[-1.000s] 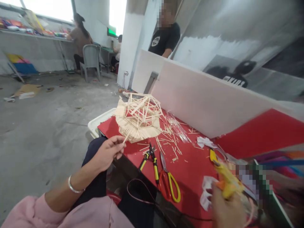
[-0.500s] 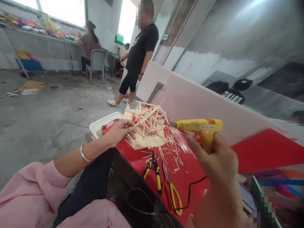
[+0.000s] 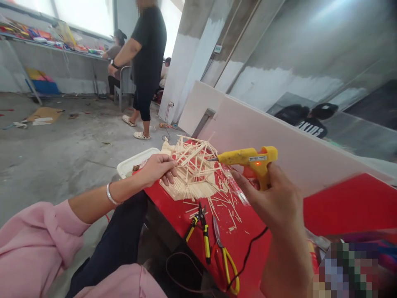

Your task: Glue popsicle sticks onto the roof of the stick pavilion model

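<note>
My right hand (image 3: 276, 198) is wrapped round the handle of a yellow hot glue gun (image 3: 245, 159), its small orange light lit. The gun's nozzle points left, at the right side of a framework of thin wooden sticks (image 3: 194, 155); whether it touches a stick I cannot tell. At the framework's left side my left hand (image 3: 159, 169) has thumb and forefinger pinched together on what looks like a thin stick. Beneath the framework lies a base of pale sticks laid side by side (image 3: 186, 190). Loose stick pieces (image 3: 231, 207) are scattered to its right.
Yellow-and-black cutting pliers (image 3: 203, 231) and red-and-yellow-handled scissors (image 3: 225, 265) lie on the red tabletop (image 3: 176, 211). A black cord (image 3: 248, 256) runs past them. White boards (image 3: 263, 136) stand behind, and a white tray (image 3: 124, 165) is at left. A person in black (image 3: 149, 62) stands beyond.
The glue gun has moved left and slightly up, its nozzle closer to the framework. My left hand stays nearly in place. The person in black has moved left.
</note>
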The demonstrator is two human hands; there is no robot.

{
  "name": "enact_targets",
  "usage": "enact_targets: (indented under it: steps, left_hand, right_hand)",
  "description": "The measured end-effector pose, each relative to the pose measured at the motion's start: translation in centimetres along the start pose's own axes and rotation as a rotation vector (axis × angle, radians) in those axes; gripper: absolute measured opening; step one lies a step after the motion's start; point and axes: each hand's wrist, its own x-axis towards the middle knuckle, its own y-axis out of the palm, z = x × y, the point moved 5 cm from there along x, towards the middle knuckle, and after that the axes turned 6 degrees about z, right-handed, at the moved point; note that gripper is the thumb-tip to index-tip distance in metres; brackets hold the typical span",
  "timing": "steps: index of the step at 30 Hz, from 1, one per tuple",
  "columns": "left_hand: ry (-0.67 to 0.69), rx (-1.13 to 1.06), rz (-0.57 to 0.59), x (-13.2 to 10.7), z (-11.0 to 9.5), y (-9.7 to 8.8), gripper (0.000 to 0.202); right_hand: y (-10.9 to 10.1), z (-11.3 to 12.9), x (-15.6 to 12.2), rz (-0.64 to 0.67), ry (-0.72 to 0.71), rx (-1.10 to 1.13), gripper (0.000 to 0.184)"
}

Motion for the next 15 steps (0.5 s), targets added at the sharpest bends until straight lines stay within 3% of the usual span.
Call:
enact_targets:
  steps: [9, 15]
  left_hand:
    - [-0.035, 0.089, 0.048, 1.4, -1.2, 0.3, 0.023]
    - [-0.091, 0.067, 0.080, 1.9, -1.2, 0.7, 0.020]
  right_hand:
    - [-0.2, 0.6, 0.8, -0.011, -0.027, 0.013, 0.049]
    - [0.4, 0.9, 1.7, -0.027, -0.063, -0.113, 0.045]
